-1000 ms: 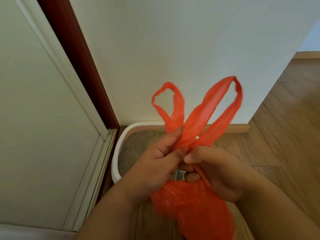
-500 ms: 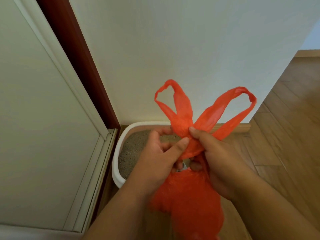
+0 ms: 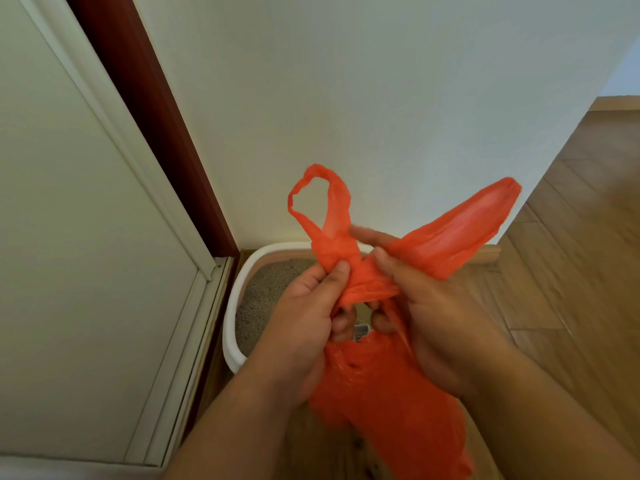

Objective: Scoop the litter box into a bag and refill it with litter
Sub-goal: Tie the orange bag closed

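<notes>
Two hands work at the neck of an orange plastic bag point(image 3: 388, 403), held in front of the person above the wooden floor point(image 3: 571, 271). The left hand point(image 3: 301, 327) has its grip closed on the bag: thumb and forefinger pinch the base of the left handle loop point(image 3: 320, 206), which stands upright and open above the knuckles. The right hand point(image 3: 429, 306) likewise grasps the bag, its thumb pressing on the crossing of the two handles while its other fingers curl under the twisted plastic; one fingertip pokes out behind the left loop, blurred. The right handle loop point(image 3: 464, 233) slants up and to the right, flattened into a broad strip. Below both hands the bag's body hangs down, crumpled, toward the bottom edge of the view.

Behind the hands, on the floor, sits a white litter box point(image 3: 239, 292) with grey litter point(image 3: 263, 289) inside, pushed against the white wall point(image 3: 346, 98) and just beside a pale door panel point(image 3: 69, 237) with a dark red frame point(image 3: 156, 116). A small grey slotted object shows between the hands; what it is cannot be told.
</notes>
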